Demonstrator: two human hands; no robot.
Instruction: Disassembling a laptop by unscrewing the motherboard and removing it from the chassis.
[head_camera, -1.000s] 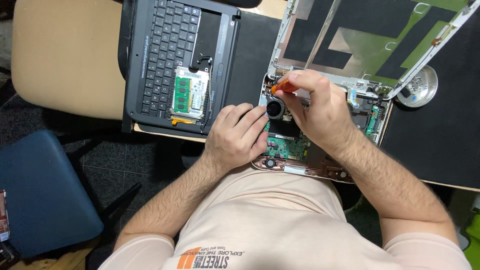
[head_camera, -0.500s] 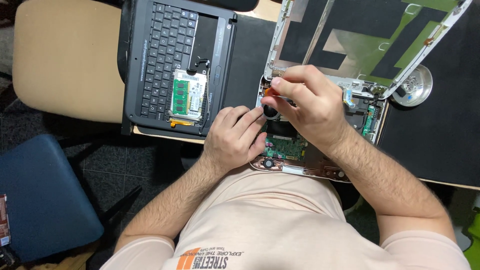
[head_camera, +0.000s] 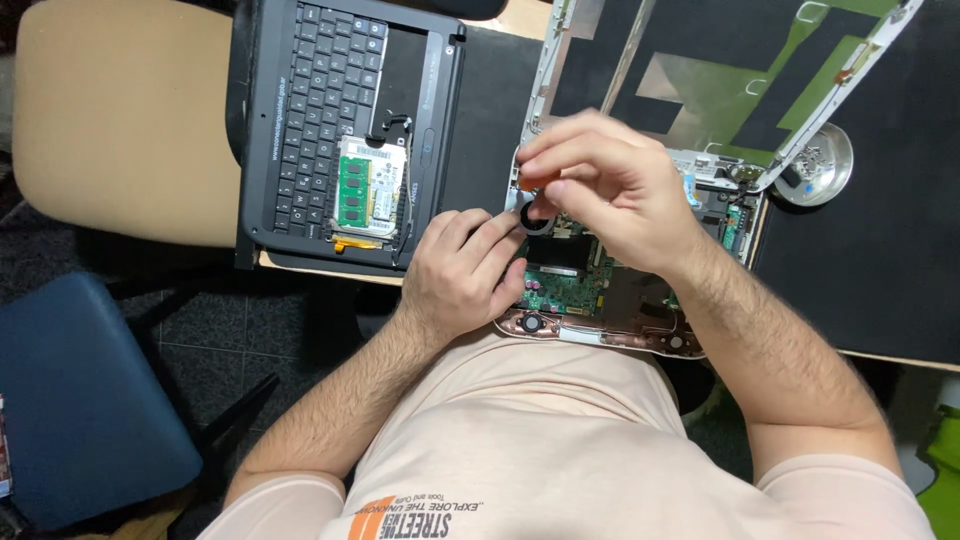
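While the left hand (head_camera: 462, 275) rests with loosely curled fingers, holding nothing, on the opened laptop base (head_camera: 600, 295), the right hand (head_camera: 600, 190) pinches an orange-handled screwdriver (head_camera: 528, 184). This base lies at the desk edge, beside a black keyboard panel (head_camera: 330, 120).

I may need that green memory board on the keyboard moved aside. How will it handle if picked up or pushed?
The memory board looks thin, flat and stiff, so probably light. It lies loose on the keyboard, so a push would likely slide it over the keys rather than roll it. Bare chips show on its face, so it is probably fragile: lift by the edges.
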